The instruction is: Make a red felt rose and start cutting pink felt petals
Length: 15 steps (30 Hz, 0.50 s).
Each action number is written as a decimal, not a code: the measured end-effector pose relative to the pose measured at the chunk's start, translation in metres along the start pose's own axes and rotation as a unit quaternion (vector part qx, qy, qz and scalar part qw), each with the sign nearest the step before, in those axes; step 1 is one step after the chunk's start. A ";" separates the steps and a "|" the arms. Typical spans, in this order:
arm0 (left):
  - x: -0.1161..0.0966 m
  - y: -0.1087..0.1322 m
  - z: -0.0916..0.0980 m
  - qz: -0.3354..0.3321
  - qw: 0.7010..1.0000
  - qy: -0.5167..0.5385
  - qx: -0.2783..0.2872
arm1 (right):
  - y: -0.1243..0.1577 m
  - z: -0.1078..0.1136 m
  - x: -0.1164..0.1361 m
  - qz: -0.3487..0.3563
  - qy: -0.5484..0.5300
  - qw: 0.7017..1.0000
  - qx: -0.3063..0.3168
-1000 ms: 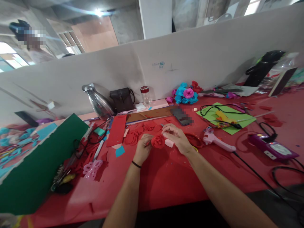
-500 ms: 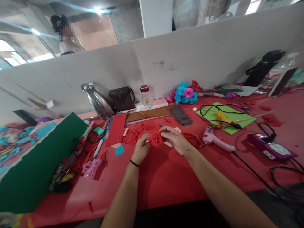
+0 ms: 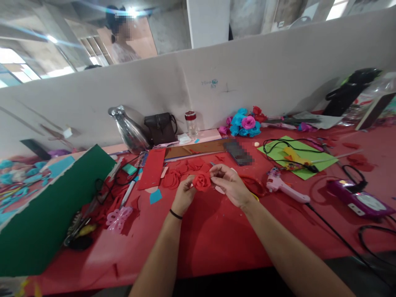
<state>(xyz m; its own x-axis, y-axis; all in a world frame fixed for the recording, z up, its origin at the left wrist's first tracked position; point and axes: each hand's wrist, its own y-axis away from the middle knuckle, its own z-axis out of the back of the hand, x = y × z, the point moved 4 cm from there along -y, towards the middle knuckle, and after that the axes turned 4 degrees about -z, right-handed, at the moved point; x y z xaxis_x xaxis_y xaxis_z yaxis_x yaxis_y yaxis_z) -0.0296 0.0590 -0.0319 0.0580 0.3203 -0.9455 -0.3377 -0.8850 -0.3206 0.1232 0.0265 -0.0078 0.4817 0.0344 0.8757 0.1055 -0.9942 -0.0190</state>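
A red paper rose with layered petals is held over the red-covered table. My left hand grips it from the left and below, its fingers closed; the grip point is partly hidden behind the bloom. On the other side, my right hand has thumb and fingertips pinched at the rose's right edge, on an outer petal. Cut red petals lie in a loose pile just beyond and left of the rose. Red-handled scissors rest on the table, partly behind my right hand.
Right of my hands lie a pink glue gun, a purple power strip and green paper. A phone, finished flowers, a jar and a steel flask stand farther back. A green board rises at left.
My right fingertips have curled in closer to the rose's right edge. The rose stays in my left hand, nearly in place. The camera view has shifted slightly, and a person behind the partition has moved right.
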 end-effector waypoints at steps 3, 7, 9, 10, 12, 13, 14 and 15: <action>-0.001 0.000 0.000 -0.005 1.000 -0.011 -0.011 | 0.001 -0.001 0.001 -0.004 -0.001 1.000 -0.008; -0.003 0.002 0.001 -0.016 0.998 -0.060 -0.030 | 0.002 -0.002 0.000 -0.007 0.031 0.999 -0.019; -0.004 0.002 0.001 -0.026 0.996 -0.084 -0.032 | 0.002 -0.003 0.000 -0.003 0.047 0.999 -0.022; -0.004 0.002 0.002 -0.033 0.995 -0.094 -0.032 | 0.002 -0.003 -0.001 -0.001 0.048 0.999 -0.023; -0.004 0.001 0.003 -0.048 0.992 -0.114 -0.039 | 0.002 -0.002 -0.002 -0.004 0.042 0.999 -0.028; -0.004 0.000 0.004 -0.056 0.989 -0.128 -0.044 | 0.002 -0.001 -0.002 -0.003 0.039 0.999 -0.035; -0.004 0.000 0.005 -0.064 0.986 -0.145 -0.053 | 0.002 0.001 -0.002 0.001 0.041 0.998 -0.042; -0.003 -0.001 0.007 -0.072 0.982 -0.164 -0.064 | 0.002 0.003 -0.001 0.010 0.052 0.997 -0.051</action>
<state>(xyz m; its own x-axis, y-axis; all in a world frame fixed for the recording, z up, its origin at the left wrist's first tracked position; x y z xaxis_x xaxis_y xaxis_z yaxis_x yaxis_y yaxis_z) -0.0355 0.0611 -0.0281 -0.2159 0.5175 -0.8280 -0.2266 -0.8514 -0.4730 0.1252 0.0244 -0.0105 0.3900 0.0093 0.9208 0.0048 -1.0000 0.0080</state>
